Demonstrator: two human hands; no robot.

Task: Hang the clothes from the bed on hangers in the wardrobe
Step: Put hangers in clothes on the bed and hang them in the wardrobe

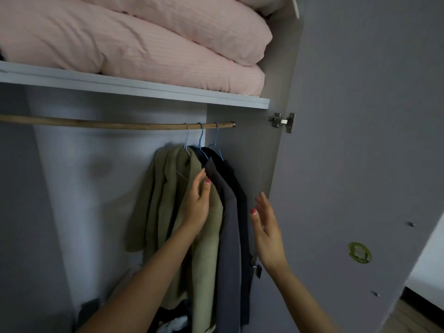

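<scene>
Left hand [195,207] rests flat-fingered on the olive jacket [168,200]; right hand [266,229], released, hovers beside 2 dark garments [231,212].

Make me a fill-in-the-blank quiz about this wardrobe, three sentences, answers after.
1. ____ garments hang on the wooden rail.
2. The left hand touches the ____ jacket.
3. The folded pink duvet lies on the shelf ____ the rail.
The right hand holds nothing.

Answers: three; olive green; above
</scene>
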